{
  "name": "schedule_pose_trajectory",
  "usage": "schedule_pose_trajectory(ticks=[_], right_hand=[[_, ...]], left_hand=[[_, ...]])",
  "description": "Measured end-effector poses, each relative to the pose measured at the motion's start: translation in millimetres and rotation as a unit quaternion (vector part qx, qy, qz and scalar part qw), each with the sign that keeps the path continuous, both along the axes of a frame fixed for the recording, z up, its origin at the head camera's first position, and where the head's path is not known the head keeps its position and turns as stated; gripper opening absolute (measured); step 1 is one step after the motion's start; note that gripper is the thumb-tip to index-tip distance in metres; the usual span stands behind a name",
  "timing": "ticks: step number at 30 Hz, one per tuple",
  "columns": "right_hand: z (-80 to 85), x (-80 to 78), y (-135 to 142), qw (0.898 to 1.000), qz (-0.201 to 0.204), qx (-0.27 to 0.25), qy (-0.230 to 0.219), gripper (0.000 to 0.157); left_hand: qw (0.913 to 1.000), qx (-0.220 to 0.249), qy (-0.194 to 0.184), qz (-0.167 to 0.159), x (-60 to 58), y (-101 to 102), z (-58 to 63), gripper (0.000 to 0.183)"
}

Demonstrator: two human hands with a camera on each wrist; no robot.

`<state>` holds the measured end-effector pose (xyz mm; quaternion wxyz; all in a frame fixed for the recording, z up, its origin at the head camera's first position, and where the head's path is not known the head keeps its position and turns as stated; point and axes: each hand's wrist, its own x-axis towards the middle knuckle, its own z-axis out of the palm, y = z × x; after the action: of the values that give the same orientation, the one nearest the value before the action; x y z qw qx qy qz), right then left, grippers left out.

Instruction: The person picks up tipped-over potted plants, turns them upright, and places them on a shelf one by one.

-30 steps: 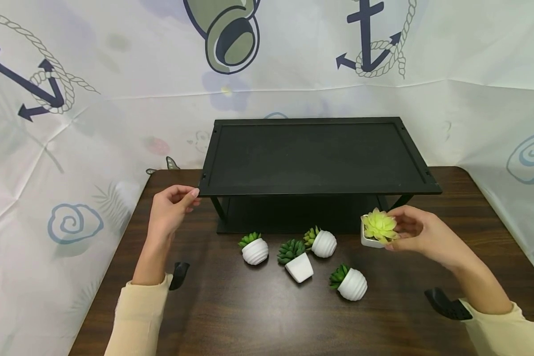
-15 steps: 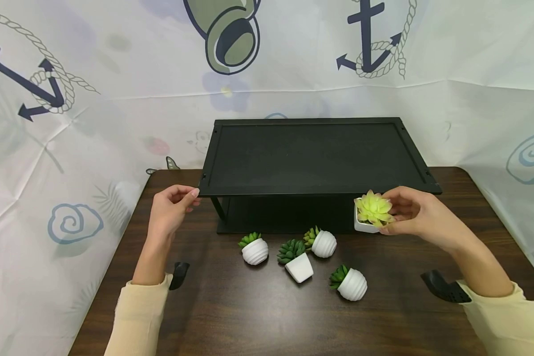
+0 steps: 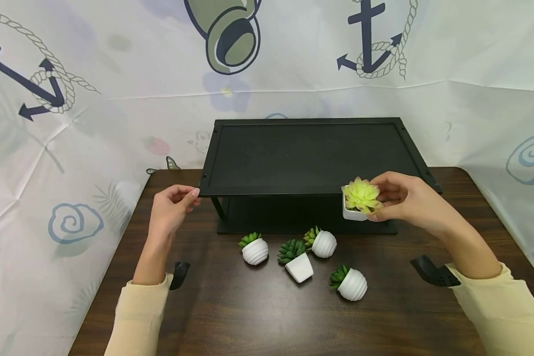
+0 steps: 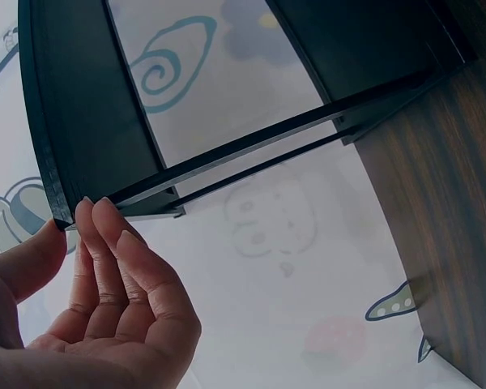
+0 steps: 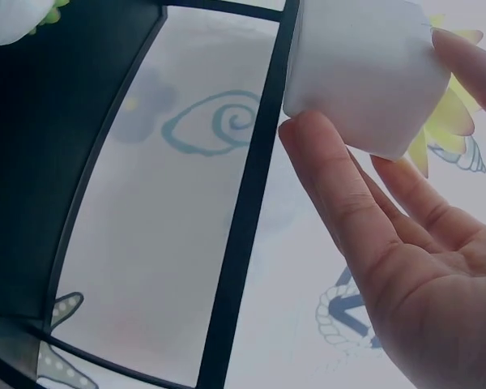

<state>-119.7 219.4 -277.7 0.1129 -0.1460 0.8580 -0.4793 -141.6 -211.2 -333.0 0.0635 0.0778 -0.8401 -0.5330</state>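
Observation:
My left hand [image 3: 171,210] pinches the front left corner of a two-tier black shelf [image 3: 311,158] between thumb and fingers; the left wrist view shows the thumb on one side of the shelf corner [image 4: 61,203]. A yellow-green succulent [image 3: 360,195] in a square white pot [image 5: 364,73] is gripped by my right hand [image 3: 407,200]. It is raised, upright, at the right part of the shelf's front edge and overlaps that edge in the head view. Its pot sits between thumb and fingertips in the right wrist view.
Several potted succulents lie tipped over before the shelf: a ribbed white pot [image 3: 255,252] at left, a smooth white pot [image 3: 299,268], a ribbed pot [image 3: 324,244] behind it, and another ribbed pot [image 3: 352,285] nearer me. All rest on the dark wooden table [image 3: 249,316]. A printed cloth [image 3: 138,128] hangs behind.
My right hand has carried the yellow-green succulent up, leftward and away from me toward the shelf's top front edge. My left hand and the tipped pots have stayed in place.

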Motion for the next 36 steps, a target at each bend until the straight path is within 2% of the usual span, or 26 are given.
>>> schedule_pose_trajectory(ticks=[12, 26, 36], right_hand=[[5.8, -17.3, -19.8, 1.0, 0.01, -0.005, -0.013, 0.048], [11.4, -37.0, -40.5, 1.0, 0.011, 0.019, -0.016, 0.05], [12.8, -50.5, -57.3, 1.0, 0.023, 0.0, -0.018, 0.048]], left_hand=[[1.0, 0.001, -0.007, -0.003, 0.7, 0.2, 1.0, 0.032], [1.0, -0.003, 0.003, -0.007, -2.6, -1.0, -0.2, 0.029], [1.0, -0.004, 0.004, -0.006, -2.4, -0.6, 1.0, 0.028]])
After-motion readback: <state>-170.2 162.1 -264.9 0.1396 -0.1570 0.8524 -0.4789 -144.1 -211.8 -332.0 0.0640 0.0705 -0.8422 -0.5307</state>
